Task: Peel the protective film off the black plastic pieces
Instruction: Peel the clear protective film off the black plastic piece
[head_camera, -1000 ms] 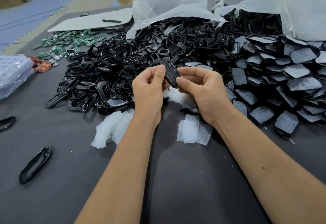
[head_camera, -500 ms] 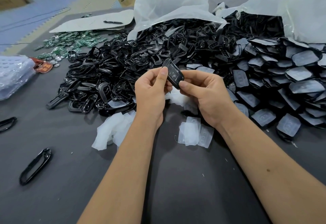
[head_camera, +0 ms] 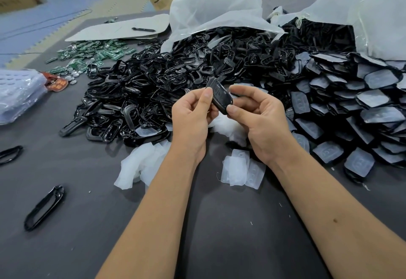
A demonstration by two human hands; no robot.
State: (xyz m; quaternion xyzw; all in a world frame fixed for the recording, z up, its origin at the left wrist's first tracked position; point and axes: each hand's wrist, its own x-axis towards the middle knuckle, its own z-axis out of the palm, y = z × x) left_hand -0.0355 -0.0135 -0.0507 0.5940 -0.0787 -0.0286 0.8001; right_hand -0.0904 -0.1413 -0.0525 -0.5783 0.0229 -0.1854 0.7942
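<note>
A small black plastic piece (head_camera: pixel 219 95) is held up between both hands above the dark table (head_camera: pixel 219 223). My left hand (head_camera: pixel 191 120) pinches its left edge with the thumb on top. My right hand (head_camera: pixel 261 120) grips its lower right end between thumb and curled fingers. To the right lies a heap of black pieces with film on them (head_camera: pixel 356 111). Several peeled clear films (head_camera: pixel 241 168) lie under my right wrist, and more crumpled film (head_camera: pixel 140 164) lies left of my left forearm.
A big pile of black frames (head_camera: pixel 136 100) fills the middle left, spilling from a white plastic bag (head_camera: pixel 215 10). Green circuit boards (head_camera: pixel 92 55) lie at the far left. Loose black frames (head_camera: pixel 44 208) sit near the left front edge, next to a clear bag (head_camera: pixel 19 96).
Both hands have lifted the black piece slightly up and away from me, and it has turned a little between the fingers. The piles have not changed.
</note>
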